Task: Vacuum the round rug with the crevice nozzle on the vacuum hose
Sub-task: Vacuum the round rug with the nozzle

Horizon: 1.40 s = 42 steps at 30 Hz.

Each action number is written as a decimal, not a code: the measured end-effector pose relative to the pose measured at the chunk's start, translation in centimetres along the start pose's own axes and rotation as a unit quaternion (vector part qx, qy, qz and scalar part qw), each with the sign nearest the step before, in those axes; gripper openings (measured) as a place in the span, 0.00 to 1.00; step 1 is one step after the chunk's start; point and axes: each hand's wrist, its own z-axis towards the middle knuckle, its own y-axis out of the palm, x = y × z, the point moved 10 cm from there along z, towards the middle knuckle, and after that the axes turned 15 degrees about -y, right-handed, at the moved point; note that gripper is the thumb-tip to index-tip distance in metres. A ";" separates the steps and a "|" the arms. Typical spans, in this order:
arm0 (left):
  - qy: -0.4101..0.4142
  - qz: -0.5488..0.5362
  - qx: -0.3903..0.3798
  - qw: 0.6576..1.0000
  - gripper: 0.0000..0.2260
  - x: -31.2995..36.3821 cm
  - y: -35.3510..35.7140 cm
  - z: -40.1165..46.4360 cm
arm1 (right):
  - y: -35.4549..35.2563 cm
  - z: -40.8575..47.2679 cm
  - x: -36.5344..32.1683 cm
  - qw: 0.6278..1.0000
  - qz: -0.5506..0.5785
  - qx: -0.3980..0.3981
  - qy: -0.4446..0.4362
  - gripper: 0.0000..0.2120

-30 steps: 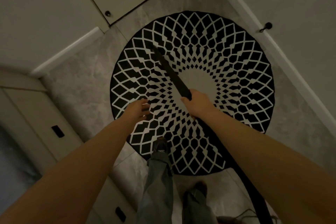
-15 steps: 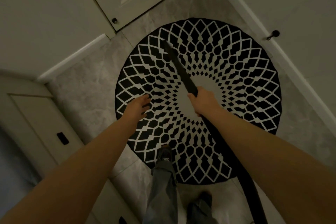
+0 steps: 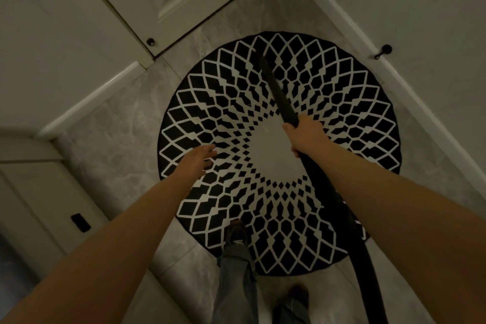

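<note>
The right hand (image 3: 306,137) has its fingers wrapped round the black crevice nozzle (image 3: 278,92), whose tip reaches the far part of the round rug (image 3: 210,113); the vacuum hose (image 3: 360,252) trails back beneath that arm. The left hand (image 3: 197,159) hovers with fingers loosely spread, holding nothing. Suction could lift or bunch the light rug, since only one shoe (image 3: 236,230) rests on its near edge. The nozzle tip blends into the dark pattern, so contact is hard to judge.
</note>
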 end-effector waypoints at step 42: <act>0.029 0.016 -0.056 0.998 0.18 2.1 10.5 0.8 | -10.7 -7.9 20.0 0.974 0.050 0.138 0.171 0.18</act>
